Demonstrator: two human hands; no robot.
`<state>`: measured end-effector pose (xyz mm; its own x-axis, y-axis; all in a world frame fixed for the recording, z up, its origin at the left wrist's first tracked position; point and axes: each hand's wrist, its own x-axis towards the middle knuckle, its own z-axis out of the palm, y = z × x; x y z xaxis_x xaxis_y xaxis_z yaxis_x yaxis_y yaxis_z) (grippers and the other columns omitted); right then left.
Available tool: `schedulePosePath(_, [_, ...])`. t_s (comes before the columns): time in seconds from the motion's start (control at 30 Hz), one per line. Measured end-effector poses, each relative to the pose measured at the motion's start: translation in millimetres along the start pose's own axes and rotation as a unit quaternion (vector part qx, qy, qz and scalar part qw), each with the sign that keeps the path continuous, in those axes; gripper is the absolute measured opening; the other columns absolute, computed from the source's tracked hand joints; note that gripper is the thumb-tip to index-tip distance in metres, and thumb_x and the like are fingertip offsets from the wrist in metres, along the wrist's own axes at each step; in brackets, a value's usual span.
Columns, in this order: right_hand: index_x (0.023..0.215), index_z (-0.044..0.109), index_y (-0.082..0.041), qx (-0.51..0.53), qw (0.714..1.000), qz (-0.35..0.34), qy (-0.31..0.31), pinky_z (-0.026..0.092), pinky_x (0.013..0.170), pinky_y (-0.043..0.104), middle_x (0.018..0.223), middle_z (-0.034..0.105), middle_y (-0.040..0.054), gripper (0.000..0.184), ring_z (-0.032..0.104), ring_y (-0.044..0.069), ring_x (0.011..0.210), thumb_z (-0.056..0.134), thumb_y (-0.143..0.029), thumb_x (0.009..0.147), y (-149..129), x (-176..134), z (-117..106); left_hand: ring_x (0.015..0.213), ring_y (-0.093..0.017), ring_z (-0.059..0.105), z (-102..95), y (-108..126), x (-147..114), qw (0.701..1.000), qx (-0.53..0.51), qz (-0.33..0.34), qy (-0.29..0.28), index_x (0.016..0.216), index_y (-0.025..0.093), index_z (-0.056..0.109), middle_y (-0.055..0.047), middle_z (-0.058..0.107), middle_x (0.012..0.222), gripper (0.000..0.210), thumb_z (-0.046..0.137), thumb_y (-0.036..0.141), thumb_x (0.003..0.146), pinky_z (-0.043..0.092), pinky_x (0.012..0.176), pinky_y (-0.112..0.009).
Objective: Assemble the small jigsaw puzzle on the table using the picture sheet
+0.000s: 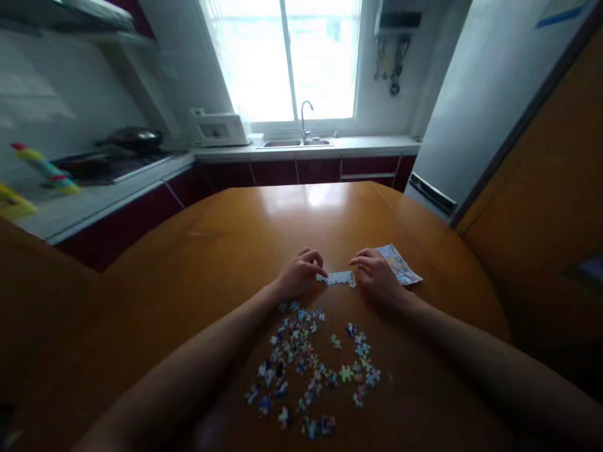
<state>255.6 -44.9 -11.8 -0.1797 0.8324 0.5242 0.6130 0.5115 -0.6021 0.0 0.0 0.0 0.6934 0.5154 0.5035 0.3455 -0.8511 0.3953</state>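
A short strip of joined jigsaw pieces point(340, 277) lies on the wooden table, pale and bluish, between my two hands. My left hand point(300, 274) rests at the strip's left end, fingers curled, with the fingertips on its edge. Beside the right end is my right hand point(375, 274), its fingers stretched loosely inward and apart; I see nothing held in them. Partly behind that hand lies a printed picture sheet point(399, 263). Nearer to me, many loose jigsaw pieces point(301, 342) are scattered between my forearms, with a smaller curved group point(362, 358) on the right.
The round wooden table point(202, 251) has its far edge before a counter with a sink point(294, 143) and faucet. A white microwave point(221, 129) stands left of the sink. On the left are a stove with a pan point(134, 139); a fridge point(438, 113) stands right.
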Motion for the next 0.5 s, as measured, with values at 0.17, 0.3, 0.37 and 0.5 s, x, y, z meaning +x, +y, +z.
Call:
schedulePosePath(0.17, [0.084, 0.075, -0.021, 0.011, 0.999, -0.023, -0.039, 0.048, 0.085, 0.037, 0.093, 0.063, 0.0071, 0.027, 0.056, 0.022, 0.093, 0.055, -0.003, 0.081, -0.9, -2.0, 1.5, 0.089, -0.018, 0.048, 0.9, -1.6, -0.5, 1.000, 0.014, -0.002, 0.001, 0.081, 0.024, 0.079, -0.005, 0.057, 0.086, 0.031, 0.054, 0.007, 0.089, 0.044, 0.079, -0.029])
schedulePosePath(0.3, [0.084, 0.077, -0.022, 0.004, 0.996, -0.042, -0.074, 0.048, 0.085, 0.037, 0.095, 0.063, 0.0072, 0.027, 0.055, 0.022, 0.094, 0.057, -0.004, 0.082, -5.3, -3.2, 1.9, 0.090, -0.017, 0.048, 2.8, -2.8, -0.9, 1.000, 0.019, -0.010, -0.002, 0.085, 0.026, 0.079, -0.004, 0.058, 0.088, 0.037, 0.052, 0.000, 0.085, 0.045, 0.080, -0.029])
schedulePosePath(0.37, [0.085, 0.077, -0.022, 0.002, 0.995, -0.049, -0.086, 0.048, 0.086, 0.038, 0.096, 0.063, 0.0077, 0.027, 0.054, 0.022, 0.095, 0.057, -0.004, 0.082, -7.6, -3.4, 1.6, 0.090, -0.017, 0.048, 3.1, -2.1, -0.3, 1.000, 0.020, -0.005, -0.013, 0.087, 0.027, 0.079, -0.004, 0.058, 0.088, 0.040, 0.051, -0.003, 0.084, 0.044, 0.081, -0.029])
schedulePosePath(0.5, [0.086, 0.077, -0.022, -0.001, 0.994, -0.052, -0.094, 0.048, 0.087, 0.038, 0.096, 0.063, 0.0079, 0.026, 0.054, 0.022, 0.095, 0.058, -0.005, 0.083, -7.9, -3.6, 1.8, 0.090, -0.017, 0.048, 2.3, 0.8, 1.6, 0.999, 0.029, 0.011, -0.038, 0.087, 0.028, 0.079, -0.004, 0.059, 0.089, 0.041, 0.052, -0.003, 0.082, 0.044, 0.081, -0.029])
